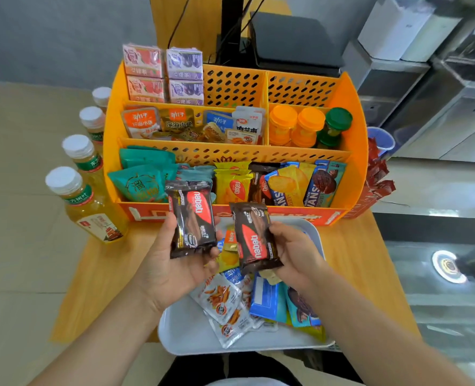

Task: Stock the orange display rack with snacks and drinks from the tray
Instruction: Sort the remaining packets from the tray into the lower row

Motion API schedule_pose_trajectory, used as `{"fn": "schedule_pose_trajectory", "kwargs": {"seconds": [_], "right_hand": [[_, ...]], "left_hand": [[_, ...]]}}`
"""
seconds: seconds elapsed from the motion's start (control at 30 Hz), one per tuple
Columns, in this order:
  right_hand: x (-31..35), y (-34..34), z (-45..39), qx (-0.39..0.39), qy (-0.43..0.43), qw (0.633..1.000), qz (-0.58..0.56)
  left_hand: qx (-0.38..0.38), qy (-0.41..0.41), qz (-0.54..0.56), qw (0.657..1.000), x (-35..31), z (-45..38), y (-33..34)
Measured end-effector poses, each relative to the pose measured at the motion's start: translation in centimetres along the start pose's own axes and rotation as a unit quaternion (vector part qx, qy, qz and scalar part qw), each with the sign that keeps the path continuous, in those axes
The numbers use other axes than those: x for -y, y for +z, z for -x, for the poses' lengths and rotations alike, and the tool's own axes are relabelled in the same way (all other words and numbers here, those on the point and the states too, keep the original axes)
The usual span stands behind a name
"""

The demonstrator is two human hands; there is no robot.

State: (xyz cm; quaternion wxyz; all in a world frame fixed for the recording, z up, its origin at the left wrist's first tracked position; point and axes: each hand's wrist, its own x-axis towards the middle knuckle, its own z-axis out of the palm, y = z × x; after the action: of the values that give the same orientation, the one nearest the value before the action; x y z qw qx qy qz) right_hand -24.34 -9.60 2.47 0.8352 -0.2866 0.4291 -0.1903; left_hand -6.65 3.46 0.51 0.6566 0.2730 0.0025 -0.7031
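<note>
Wooden countertop (350, 263) carries the orange display rack (353, 112) behind a white tray (186, 330). Left hand (172, 263) and right hand (294, 254) each clamp a dark Nabati wafer pack (193, 215) above it; the crowded front row could buckle a pack or knock neighbours over.
</note>
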Motion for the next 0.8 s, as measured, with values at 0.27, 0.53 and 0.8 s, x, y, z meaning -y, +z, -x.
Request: {"fn": "schedule_pose_trajectory", "kwargs": {"seconds": [0.27, 0.53, 0.8], "right_hand": [[1.2, 0.3, -0.1, 0.0, -0.031, 1.0, 0.004], [6.9, -2.3, 1.5, 0.144, -0.048, 0.83, 0.537], [8.9, -1.1, 0.1, 0.119, -0.138, 0.717, 0.673]], "left_hand": [[-0.057, -0.008, -0.043, 0.997, 2.6, -1.4, 1.3], [-0.113, 0.029, -0.284, 0.952, 2.3, -2.3, 1.3], [-0.109, -0.01, -0.414, 0.904, 2.9, -3.7, 2.7]]}}
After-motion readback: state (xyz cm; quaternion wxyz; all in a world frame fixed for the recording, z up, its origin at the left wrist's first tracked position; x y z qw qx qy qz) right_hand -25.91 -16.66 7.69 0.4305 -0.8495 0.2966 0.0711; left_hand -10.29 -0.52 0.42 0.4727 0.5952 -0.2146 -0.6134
